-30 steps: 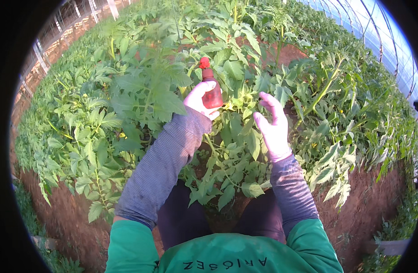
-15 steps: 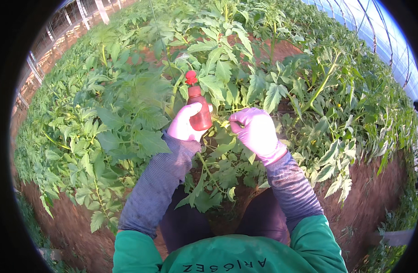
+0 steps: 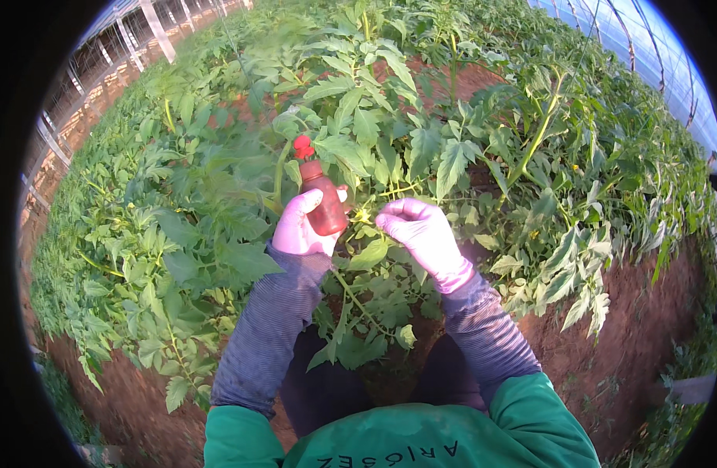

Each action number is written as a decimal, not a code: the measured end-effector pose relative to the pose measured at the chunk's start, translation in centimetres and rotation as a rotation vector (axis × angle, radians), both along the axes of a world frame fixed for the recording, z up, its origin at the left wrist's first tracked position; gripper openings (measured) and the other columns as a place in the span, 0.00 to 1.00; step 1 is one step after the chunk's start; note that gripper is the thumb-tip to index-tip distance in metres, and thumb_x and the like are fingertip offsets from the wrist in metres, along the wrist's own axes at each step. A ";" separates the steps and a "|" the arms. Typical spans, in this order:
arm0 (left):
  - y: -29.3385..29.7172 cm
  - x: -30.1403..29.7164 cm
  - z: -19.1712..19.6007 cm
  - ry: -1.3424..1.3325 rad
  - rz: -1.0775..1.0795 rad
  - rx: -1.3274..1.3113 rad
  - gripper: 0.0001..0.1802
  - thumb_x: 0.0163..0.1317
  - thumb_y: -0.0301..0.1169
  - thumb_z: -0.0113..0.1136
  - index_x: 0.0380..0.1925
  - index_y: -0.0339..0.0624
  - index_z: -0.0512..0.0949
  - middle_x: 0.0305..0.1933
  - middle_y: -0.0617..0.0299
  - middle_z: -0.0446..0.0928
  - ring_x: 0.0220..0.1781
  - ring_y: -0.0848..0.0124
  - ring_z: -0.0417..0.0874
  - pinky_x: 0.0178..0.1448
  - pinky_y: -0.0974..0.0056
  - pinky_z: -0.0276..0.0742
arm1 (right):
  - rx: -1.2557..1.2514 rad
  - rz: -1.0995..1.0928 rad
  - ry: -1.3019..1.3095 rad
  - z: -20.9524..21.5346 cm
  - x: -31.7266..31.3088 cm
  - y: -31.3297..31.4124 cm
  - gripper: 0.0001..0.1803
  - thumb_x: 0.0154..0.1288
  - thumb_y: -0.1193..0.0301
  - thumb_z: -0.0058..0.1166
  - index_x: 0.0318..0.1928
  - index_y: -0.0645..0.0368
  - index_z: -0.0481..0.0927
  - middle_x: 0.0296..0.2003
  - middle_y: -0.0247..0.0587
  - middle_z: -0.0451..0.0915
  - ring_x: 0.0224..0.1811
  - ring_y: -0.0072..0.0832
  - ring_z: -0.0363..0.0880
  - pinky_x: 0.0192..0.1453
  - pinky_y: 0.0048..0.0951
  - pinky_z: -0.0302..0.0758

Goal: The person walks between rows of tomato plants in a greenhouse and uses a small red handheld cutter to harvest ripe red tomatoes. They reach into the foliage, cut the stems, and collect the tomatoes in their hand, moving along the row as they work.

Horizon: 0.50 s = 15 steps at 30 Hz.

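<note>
One red squeeze bottle (image 3: 324, 204) sits snug in the left hand (image 3: 297, 232), while the right hand (image 3: 422, 237) pinches beside a yellow tomato flower (image 3: 362, 214), can't tell on what.

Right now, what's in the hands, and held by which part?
Left hand: red bottle, by its body. Right hand, near the yellow flower: can't tell if it holds anything.
</note>
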<state>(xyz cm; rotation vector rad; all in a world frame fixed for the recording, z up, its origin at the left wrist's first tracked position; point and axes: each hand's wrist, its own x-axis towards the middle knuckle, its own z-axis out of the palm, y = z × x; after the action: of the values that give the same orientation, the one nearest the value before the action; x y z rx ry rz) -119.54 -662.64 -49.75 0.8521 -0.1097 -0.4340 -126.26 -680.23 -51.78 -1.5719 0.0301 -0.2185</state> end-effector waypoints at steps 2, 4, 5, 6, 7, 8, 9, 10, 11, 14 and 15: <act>0.1 -0.2 -0.1 -0.005 -0.022 0.006 0.32 0.53 0.38 0.53 0.56 0.37 0.59 0.57 0.42 0.63 0.59 0.46 0.64 0.62 0.48 0.59 | -0.089 0.039 0.068 -0.4 0.0 0.1 0.09 0.55 0.72 0.59 0.37 0.63 0.80 0.28 0.28 0.78 0.30 0.13 0.70 0.36 0.16 0.69; 0.2 -0.2 -0.2 0.003 -0.036 -0.005 0.33 0.53 0.39 0.53 0.57 0.37 0.58 0.57 0.42 0.63 0.59 0.45 0.64 0.62 0.48 0.59 | -0.121 0.050 0.075 -0.6 0.2 0.2 0.10 0.55 0.73 0.59 0.37 0.64 0.80 0.27 0.29 0.78 0.30 0.13 0.71 0.36 0.17 0.70; 0.3 -0.1 -0.2 0.006 -0.042 -0.010 0.33 0.53 0.39 0.53 0.57 0.37 0.57 0.57 0.42 0.62 0.59 0.45 0.64 0.62 0.47 0.59 | -0.115 0.047 0.058 -1.0 0.4 0.2 0.10 0.54 0.73 0.58 0.37 0.64 0.80 0.27 0.29 0.78 0.30 0.13 0.71 0.36 0.17 0.70; 0.3 -0.1 -0.3 0.006 -0.068 -0.019 0.34 0.53 0.39 0.53 0.58 0.37 0.56 0.58 0.42 0.61 0.60 0.45 0.63 0.63 0.47 0.58 | -0.114 0.043 0.039 -1.2 0.7 0.2 0.10 0.54 0.73 0.58 0.37 0.64 0.80 0.27 0.29 0.78 0.30 0.14 0.71 0.37 0.18 0.70; 0.4 0.0 -0.3 0.006 -0.093 -0.029 0.35 0.53 0.40 0.54 0.58 0.37 0.56 0.59 0.42 0.60 0.61 0.44 0.61 0.64 0.47 0.56 | -0.101 0.034 0.034 -1.5 0.9 0.2 0.10 0.54 0.72 0.58 0.36 0.65 0.80 0.26 0.30 0.78 0.28 0.15 0.71 0.36 0.18 0.70; 0.5 0.1 -0.4 0.005 -0.118 -0.039 0.35 0.52 0.40 0.54 0.58 0.37 0.55 0.60 0.41 0.58 0.62 0.44 0.60 0.65 0.47 0.55 | -0.089 0.025 0.029 -1.8 1.2 0.2 0.10 0.53 0.72 0.57 0.35 0.65 0.80 0.25 0.32 0.78 0.27 0.15 0.71 0.35 0.19 0.70; 0.7 0.2 -0.3 0.002 -0.137 -0.048 0.36 0.52 0.40 0.55 0.59 0.37 0.55 0.61 0.41 0.57 0.63 0.43 0.58 0.66 0.46 0.53 | -0.076 0.023 0.021 -1.7 1.3 0.3 0.10 0.53 0.71 0.57 0.34 0.65 0.80 0.23 0.33 0.79 0.26 0.16 0.72 0.34 0.20 0.71; 0.8 0.2 -0.3 -0.007 -0.142 -0.045 0.37 0.52 0.41 0.55 0.59 0.37 0.55 0.61 0.41 0.57 0.64 0.43 0.58 0.67 0.46 0.52 | -0.064 0.013 0.031 -1.3 1.2 0.5 0.09 0.53 0.72 0.57 0.33 0.65 0.80 0.24 0.33 0.79 0.27 0.16 0.72 0.34 0.20 0.71; 0.9 0.2 -0.3 -0.016 -0.147 -0.042 0.37 0.51 0.41 0.56 0.59 0.37 0.54 0.61 0.41 0.56 0.64 0.43 0.57 0.67 0.46 0.51 | -0.059 0.022 0.042 -0.9 1.0 0.5 0.09 0.54 0.72 0.57 0.34 0.65 0.80 0.25 0.32 0.78 0.28 0.16 0.72 0.35 0.19 0.70; 0.8 0.2 -0.1 -0.013 -0.139 -0.043 0.38 0.50 0.42 0.57 0.58 0.37 0.55 0.62 0.41 0.55 0.65 0.44 0.56 0.68 0.46 0.48 | -0.027 0.047 0.063 -0.5 0.6 0.2 0.09 0.55 0.73 0.57 0.37 0.64 0.80 0.28 0.29 0.78 0.31 0.14 0.71 0.38 0.17 0.70; 0.8 0.2 -0.1 -0.004 -0.136 -0.047 0.38 0.50 0.42 0.58 0.57 0.37 0.56 0.62 0.42 0.55 0.65 0.44 0.56 0.68 0.45 0.48 | -0.007 0.051 0.067 -0.8 0.7 0.1 0.10 0.55 0.73 0.57 0.37 0.64 0.80 0.28 0.29 0.78 0.31 0.14 0.71 0.38 0.17 0.70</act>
<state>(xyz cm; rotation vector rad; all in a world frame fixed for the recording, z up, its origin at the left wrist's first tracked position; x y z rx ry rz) -119.31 -661.85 -49.89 0.8021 -0.1818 -0.5547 -125.59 -680.11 -52.55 -1.5846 0.0416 -0.1267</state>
